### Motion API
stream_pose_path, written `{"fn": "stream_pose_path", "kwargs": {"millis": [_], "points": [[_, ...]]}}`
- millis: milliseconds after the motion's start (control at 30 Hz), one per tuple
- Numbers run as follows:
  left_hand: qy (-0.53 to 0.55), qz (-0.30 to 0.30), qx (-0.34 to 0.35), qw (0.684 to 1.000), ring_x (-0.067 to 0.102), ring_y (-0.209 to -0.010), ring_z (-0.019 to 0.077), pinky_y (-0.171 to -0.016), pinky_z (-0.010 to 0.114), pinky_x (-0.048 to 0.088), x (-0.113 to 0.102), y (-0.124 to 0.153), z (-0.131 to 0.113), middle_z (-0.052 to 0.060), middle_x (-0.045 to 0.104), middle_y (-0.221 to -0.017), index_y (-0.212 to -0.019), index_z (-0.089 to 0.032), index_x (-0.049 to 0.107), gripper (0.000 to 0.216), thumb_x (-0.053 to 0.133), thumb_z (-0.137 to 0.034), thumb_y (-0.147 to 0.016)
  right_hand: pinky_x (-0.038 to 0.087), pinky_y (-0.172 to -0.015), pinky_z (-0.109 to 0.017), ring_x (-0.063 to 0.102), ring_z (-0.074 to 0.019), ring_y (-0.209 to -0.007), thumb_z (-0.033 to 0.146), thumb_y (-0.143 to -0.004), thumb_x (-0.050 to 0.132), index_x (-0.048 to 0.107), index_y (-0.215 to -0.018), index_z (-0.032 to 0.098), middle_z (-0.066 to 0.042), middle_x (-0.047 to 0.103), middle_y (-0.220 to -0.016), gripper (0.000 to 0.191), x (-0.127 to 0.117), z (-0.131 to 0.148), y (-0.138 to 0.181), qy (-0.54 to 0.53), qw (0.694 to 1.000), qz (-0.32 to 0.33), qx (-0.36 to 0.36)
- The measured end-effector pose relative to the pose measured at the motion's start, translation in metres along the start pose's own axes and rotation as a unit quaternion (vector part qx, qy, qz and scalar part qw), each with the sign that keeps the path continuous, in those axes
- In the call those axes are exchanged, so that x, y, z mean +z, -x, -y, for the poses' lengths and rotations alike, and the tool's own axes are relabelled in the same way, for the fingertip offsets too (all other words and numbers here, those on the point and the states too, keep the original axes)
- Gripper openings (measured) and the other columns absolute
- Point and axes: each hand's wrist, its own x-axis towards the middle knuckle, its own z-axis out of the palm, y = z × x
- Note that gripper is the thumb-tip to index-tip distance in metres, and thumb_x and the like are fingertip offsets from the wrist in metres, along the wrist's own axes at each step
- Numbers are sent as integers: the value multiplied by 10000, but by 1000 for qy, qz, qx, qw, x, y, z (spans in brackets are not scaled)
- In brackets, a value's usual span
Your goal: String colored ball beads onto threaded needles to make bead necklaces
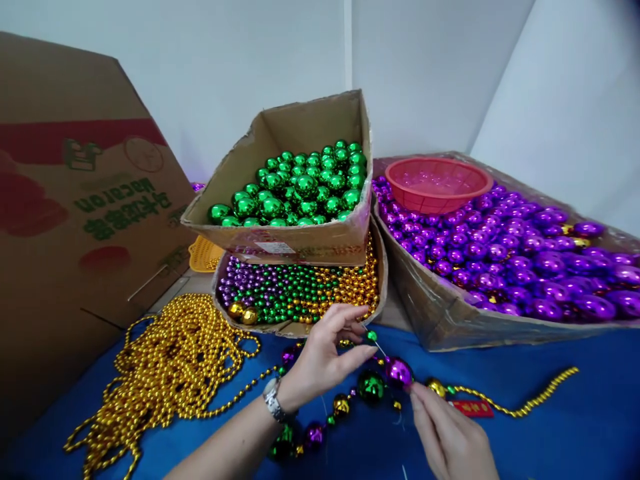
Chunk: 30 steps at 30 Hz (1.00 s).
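Note:
My left hand (327,350), a watch on its wrist, is curled around a thin pale string that runs down toward a large shiny purple bead (399,372). A small green bead (372,335) sits on this string near the fingers. My right hand (450,433) pinches the purple bead at its lower right edge. Below both hands, a bead necklace (341,405) of large green, purple and gold beads lies on the blue cloth. Right of it runs a twisted gold bead strand (525,410), with a red tag (473,408) beside it.
A pile of gold bead strands (175,360) lies left on the blue cloth (550,447). Behind stand a box of green balls (325,243), a bin of small beads (383,280) and a purple-ball box (425,327) holding a red basket (435,200). A large carton (60,280) stands left.

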Motion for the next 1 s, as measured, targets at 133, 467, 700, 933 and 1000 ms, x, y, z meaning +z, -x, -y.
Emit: {"fn": "stream_pose_path", "kwargs": {"millis": [133, 467, 700, 933, 1000], "points": [[-299, -60, 53, 951, 486, -1121, 268, -968, 412, 403, -58, 1, 10, 131, 431, -1328, -1307, -226, 475, 489, 573, -275, -831, 576, -688, -217, 721, -192, -780, 223, -910, 454, 610, -1077, 135, -91, 734, -932, 245, -5, -9, 6, -28, 999, 9, 21], [-618, 171, -124, 757, 617, -803, 258, -758, 372, 445, -178, 6, 55, 122, 650, -900, -960, -172, 656, 300, 432, -343, -860, 584, -648, -222, 722, -204, -776, 207, -924, 423, 584, -1080, 138, -113, 732, -921, 234, 0, -1, 4, -40, 998, 42, -2], [-505, 118, -130, 845, 598, -735, 187, -688, 301, 473, -160, 1, 41, 65, 613, -898, -974, -177, 585, 248, 489, -353, -828, 582, -667, -215, 720, -196, -775, 188, -910, 455, 566, -1090, 154, -104, 730, -929, 215, -3, 1, 5, -68, 997, 42, 8], [299, -51, -228, 925, 659, -813, 187, -695, 282, 537, -61, 5, 19, 30, 626, -917, -1085, -195, 546, 326, 636, -205, -772, 580, -670, -245, 712, -198, -732, 139, -903, 428, 557, -1042, 164, -100, 724, -882, 191, -3, 23, -7, -116, 991, 59, 29], [404, -57, -245, 879, 662, -885, 213, -773, 295, 538, -37, 6, 18, 57, 650, -929, -1085, -153, 586, 296, 612, -166, -790, 578, -640, -254, 708, -199, -699, 127, -904, 402, 562, -1009, 165, -101, 719, -836, 195, -6, 27, -11, -114, 991, 59, 37]]}}
